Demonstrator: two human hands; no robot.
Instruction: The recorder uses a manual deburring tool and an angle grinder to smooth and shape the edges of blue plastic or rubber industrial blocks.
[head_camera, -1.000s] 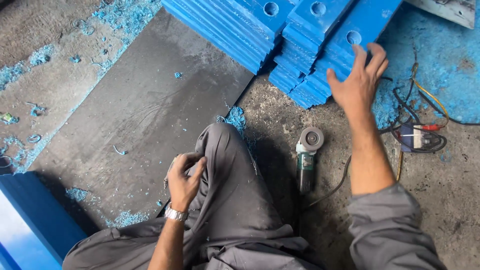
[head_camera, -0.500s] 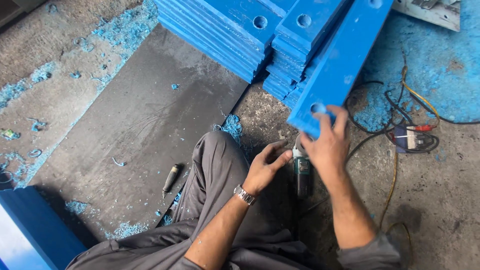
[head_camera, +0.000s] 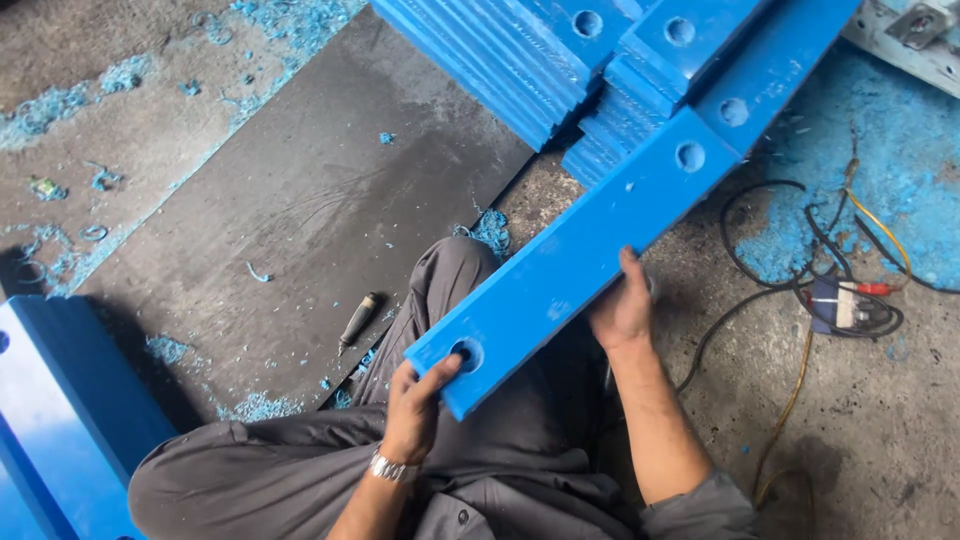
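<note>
A long blue plastic bar with round holes lies slanted across my lap, its far end still over the stack of blue bars. My left hand grips the bar's near end, thumb by a hole. My right hand holds the bar's lower edge near its middle. A metal watch sits on my left wrist. I sit cross-legged in grey trousers on the floor.
A dark grey sheet covers the floor at left, with a small hand tool on it and blue shavings around. Tangled cables and a power strip lie at right. Another blue block stands at lower left.
My right hand pulled one blue bar off the stack toward me. My left hand left the small tool on the sheet and took the bar's near end. The grinder is now hidden.
</note>
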